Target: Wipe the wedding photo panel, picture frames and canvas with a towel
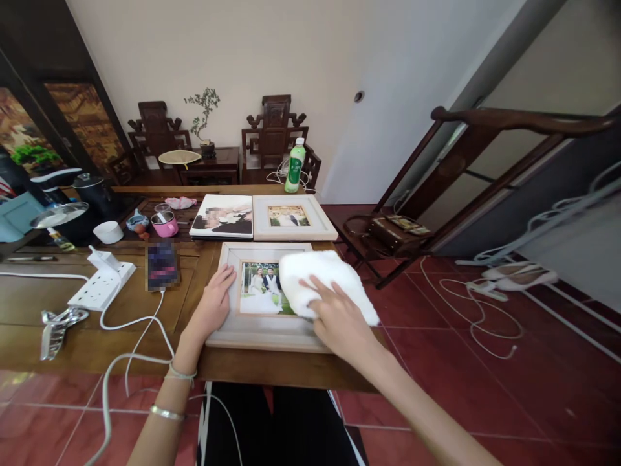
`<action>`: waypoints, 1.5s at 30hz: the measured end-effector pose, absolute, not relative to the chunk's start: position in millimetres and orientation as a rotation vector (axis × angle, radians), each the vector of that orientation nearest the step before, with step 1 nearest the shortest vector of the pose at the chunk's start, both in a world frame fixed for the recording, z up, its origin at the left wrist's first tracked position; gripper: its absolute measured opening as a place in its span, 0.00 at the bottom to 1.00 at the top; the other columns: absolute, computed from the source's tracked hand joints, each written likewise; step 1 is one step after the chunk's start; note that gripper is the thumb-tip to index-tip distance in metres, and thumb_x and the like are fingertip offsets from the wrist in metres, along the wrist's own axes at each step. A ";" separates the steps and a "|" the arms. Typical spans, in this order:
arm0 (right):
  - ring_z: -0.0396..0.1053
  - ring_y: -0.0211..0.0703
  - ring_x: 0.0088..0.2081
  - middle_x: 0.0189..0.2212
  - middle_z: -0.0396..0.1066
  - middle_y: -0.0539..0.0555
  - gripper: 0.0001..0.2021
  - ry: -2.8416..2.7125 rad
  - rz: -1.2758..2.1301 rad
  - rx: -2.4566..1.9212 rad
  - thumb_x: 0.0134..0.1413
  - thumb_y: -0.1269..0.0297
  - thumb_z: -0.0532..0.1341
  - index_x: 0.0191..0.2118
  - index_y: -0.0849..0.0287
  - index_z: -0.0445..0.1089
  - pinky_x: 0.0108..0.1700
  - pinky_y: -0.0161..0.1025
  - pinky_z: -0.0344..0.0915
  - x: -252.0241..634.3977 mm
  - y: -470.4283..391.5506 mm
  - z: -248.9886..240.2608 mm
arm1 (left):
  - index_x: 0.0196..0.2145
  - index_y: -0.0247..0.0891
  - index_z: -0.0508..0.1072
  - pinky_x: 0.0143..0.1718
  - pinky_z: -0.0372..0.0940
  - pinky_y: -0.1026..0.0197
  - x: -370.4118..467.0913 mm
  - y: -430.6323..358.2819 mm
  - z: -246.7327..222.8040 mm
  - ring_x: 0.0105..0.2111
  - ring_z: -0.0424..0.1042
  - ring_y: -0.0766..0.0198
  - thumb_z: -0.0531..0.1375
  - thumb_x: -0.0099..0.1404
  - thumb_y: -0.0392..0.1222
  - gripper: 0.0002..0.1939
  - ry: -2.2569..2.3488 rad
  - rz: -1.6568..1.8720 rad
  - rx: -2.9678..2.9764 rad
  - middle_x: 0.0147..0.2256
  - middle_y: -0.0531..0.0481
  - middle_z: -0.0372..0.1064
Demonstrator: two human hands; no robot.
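Observation:
A light wooden picture frame (pixel 224 323) with a wedding photo (pixel 259 285) of two people lies face up at the table's front edge. My left hand (pixel 217 301) rests on its left border, fingers stretched out and lying flat. A fluffy white cloth (pixel 334 272) covers the frame's right part and overhangs its right side. On the cloth is my right hand (pixel 334 314), pressing it against the frame with the fingers partly spread and holding it there; the thumb is hidden.
Behind lie a second framed photo (pixel 317 220) and a photo album (pixel 222 217), with a green-labelled bottle (pixel 294 167) beyond. To the left are a phone (pixel 162 266), a power strip (pixel 101 288), loose white cables and a pink cup (pixel 165 224). A wooden chair (pixel 490 123) stands right.

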State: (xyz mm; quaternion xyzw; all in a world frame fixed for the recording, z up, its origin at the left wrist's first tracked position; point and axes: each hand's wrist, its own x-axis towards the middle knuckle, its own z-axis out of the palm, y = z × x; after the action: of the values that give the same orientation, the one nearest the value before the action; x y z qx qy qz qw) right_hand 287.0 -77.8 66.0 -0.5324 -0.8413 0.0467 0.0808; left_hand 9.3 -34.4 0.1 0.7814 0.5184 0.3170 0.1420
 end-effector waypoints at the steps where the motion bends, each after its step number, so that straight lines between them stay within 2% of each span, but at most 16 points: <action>1: 0.49 0.54 0.65 0.61 0.59 0.58 0.21 -2.511 0.135 -1.587 0.43 0.82 0.50 0.39 0.64 0.76 0.65 0.57 0.44 279.9 -64.1 65.5 | 0.58 0.33 0.65 0.64 0.49 0.44 9.1 -34.3 0.3 0.65 0.50 0.56 0.45 0.64 0.28 0.26 1.496 0.902 2.257 0.61 0.39 0.59; 4: 0.48 0.57 0.65 0.62 0.59 0.60 0.22 -2.513 0.171 -1.534 0.45 0.81 0.51 0.46 0.64 0.74 0.63 0.61 0.45 246.7 -26.1 69.0 | 0.58 0.33 0.65 0.64 0.49 0.43 9.1 -33.7 1.9 0.65 0.50 0.55 0.46 0.63 0.28 0.27 1.498 0.891 2.260 0.61 0.39 0.59; 7: 0.45 0.54 0.66 0.63 0.55 0.61 0.24 -2.593 0.207 -1.308 0.51 0.78 0.51 0.54 0.64 0.68 0.62 0.57 0.46 205.5 0.6 75.0 | 0.58 0.34 0.66 0.65 0.49 0.44 10.8 -33.3 6.1 0.65 0.51 0.55 0.46 0.63 0.28 0.26 1.472 0.912 2.287 0.61 0.40 0.59; 10: 0.47 0.52 0.66 0.62 0.57 0.61 0.25 -2.732 0.181 -1.159 0.51 0.79 0.51 0.56 0.63 0.66 0.62 0.53 0.47 177.4 15.0 75.2 | 0.57 0.35 0.67 0.65 0.49 0.45 12.8 -32.5 10.2 0.64 0.52 0.54 0.46 0.63 0.28 0.26 1.442 0.933 2.316 0.61 0.40 0.59; 14: 0.51 0.52 0.64 0.58 0.64 0.64 0.23 -2.750 0.157 -1.225 0.50 0.80 0.52 0.51 0.63 0.70 0.61 0.50 0.49 182.9 18.0 69.7 | 0.58 0.36 0.66 0.65 0.49 0.44 10.5 -30.4 6.8 0.64 0.52 0.54 0.46 0.64 0.28 0.26 1.425 0.929 2.331 0.61 0.41 0.59; 19: 0.57 0.55 0.61 0.50 0.70 0.67 0.18 -2.741 0.095 -1.417 0.47 0.82 0.52 0.41 0.65 0.74 0.59 0.51 0.52 234.4 11.9 73.7 | 0.59 0.34 0.65 0.65 0.49 0.43 6.2 -29.4 0.2 0.65 0.52 0.55 0.46 0.65 0.30 0.25 1.438 0.925 2.324 0.61 0.39 0.59; 22: 0.61 0.56 0.58 0.45 0.72 0.68 0.19 -2.747 0.061 -1.508 0.45 0.83 0.51 0.39 0.66 0.74 0.58 0.52 0.54 261.9 7.5 79.1 | 0.59 0.36 0.65 0.65 0.48 0.43 6.5 -30.0 1.1 0.65 0.51 0.55 0.46 0.66 0.30 0.25 1.450 0.922 2.304 0.61 0.40 0.60; 29: 0.61 0.57 0.58 0.47 0.71 0.68 0.21 -2.927 0.145 -1.399 0.41 0.85 0.50 0.37 0.66 0.74 0.58 0.55 0.53 281.2 -45.8 91.9 | 0.58 0.35 0.66 0.65 0.49 0.45 7.8 -29.6 -0.5 0.64 0.53 0.57 0.46 0.65 0.30 0.25 1.482 0.967 2.289 0.60 0.40 0.61; 32: 0.66 0.52 0.53 0.44 0.72 0.63 0.21 -2.924 0.466 -1.357 0.39 0.85 0.50 0.35 0.62 0.74 0.54 0.45 0.59 294.4 -82.6 104.1 | 0.59 0.34 0.65 0.65 0.49 0.46 8.0 -29.7 -1.1 0.64 0.53 0.57 0.46 0.65 0.31 0.25 1.489 0.961 2.293 0.60 0.40 0.61; 35: 0.71 0.46 0.44 0.40 0.73 0.56 0.18 -2.795 0.746 -1.420 0.40 0.83 0.52 0.33 0.59 0.73 0.42 0.36 0.65 317.9 -102.5 116.3 | 0.58 0.35 0.65 0.65 0.50 0.46 8.0 -30.0 -0.3 0.64 0.53 0.57 0.46 0.65 0.31 0.25 1.487 0.957 2.303 0.60 0.40 0.61; 38: 0.71 0.46 0.38 0.37 0.72 0.56 0.14 -2.626 0.577 -1.535 0.43 0.80 0.53 0.32 0.59 0.71 0.39 0.37 0.66 336.9 -93.8 122.1 | 0.58 0.35 0.66 0.65 0.49 0.45 8.0 -30.6 1.7 0.64 0.53 0.57 0.46 0.65 0.31 0.25 1.486 0.942 2.307 0.60 0.41 0.61; 41: 0.69 0.52 0.47 0.47 0.71 0.61 0.17 -2.414 0.123 -1.573 0.44 0.82 0.50 0.34 0.60 0.72 0.48 0.45 0.65 337.9 -63.0 117.7 | 0.58 0.34 0.65 0.65 0.49 0.44 8.1 -31.2 3.9 0.64 0.52 0.56 0.46 0.65 0.31 0.25 1.486 0.922 2.303 0.60 0.40 0.61; 43: 0.60 0.55 0.58 0.57 0.63 0.62 0.22 -2.357 -0.098 -1.509 0.44 0.84 0.48 0.38 0.62 0.73 0.58 0.51 0.57 328.1 -39.2 108.4 | 0.58 0.35 0.65 0.65 0.49 0.44 7.9 -31.2 4.2 0.64 0.52 0.56 0.46 0.65 0.30 0.25 1.484 0.920 2.299 0.60 0.40 0.61; 45: 0.49 0.57 0.65 0.62 0.56 0.62 0.23 -2.431 -0.185 -1.460 0.44 0.86 0.48 0.41 0.65 0.74 0.63 0.55 0.48 313.5 -19.3 95.5 | 0.58 0.37 0.65 0.65 0.49 0.44 7.4 -30.8 3.3 0.64 0.52 0.57 0.46 0.65 0.30 0.25 1.476 0.933 2.301 0.60 0.41 0.61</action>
State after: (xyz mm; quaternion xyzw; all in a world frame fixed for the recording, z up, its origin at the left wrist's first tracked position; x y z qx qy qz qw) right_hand 313.5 -19.3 95.5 -0.5079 -0.8460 -0.0644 0.1493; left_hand 7.4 -30.8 3.3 0.7901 0.5071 0.3206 0.1262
